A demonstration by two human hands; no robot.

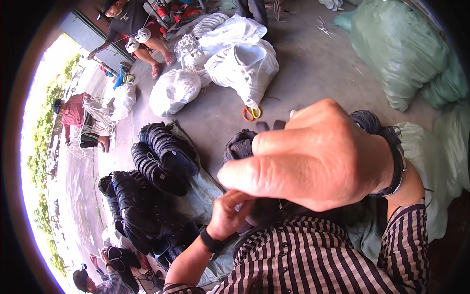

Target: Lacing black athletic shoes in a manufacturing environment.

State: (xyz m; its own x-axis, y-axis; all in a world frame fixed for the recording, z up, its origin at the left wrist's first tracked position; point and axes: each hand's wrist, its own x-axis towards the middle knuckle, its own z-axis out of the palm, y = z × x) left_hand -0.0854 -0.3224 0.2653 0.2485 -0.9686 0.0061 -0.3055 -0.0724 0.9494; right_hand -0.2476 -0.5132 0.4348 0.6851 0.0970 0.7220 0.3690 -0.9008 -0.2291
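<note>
Close to the camera, my right hand (pixel 313 157) is raised, its fingers curled and pressed together. Whatever lies in those fingers, if anything, is hidden behind the hand. Lower and to the left, my left hand (pixel 228 213) is closed near my lap, beside dark material mostly covered by my right hand. I cannot make out what its fingers grip. Beyond my right hand, part of a dark mesh shoe upper (pixel 239 146) shows. Past it on the floor lie scissors (pixel 251 113) with red and yellow handles.
Stacks of black shoe uppers (pixel 164 159) lie on a sheet (pixel 208 192) at left. White bags (pixel 247 68) sit on the floor ahead, with large green sacks (pixel 396 49) at far right. Several people, one in a red top (pixel 76 110), sit along the left side.
</note>
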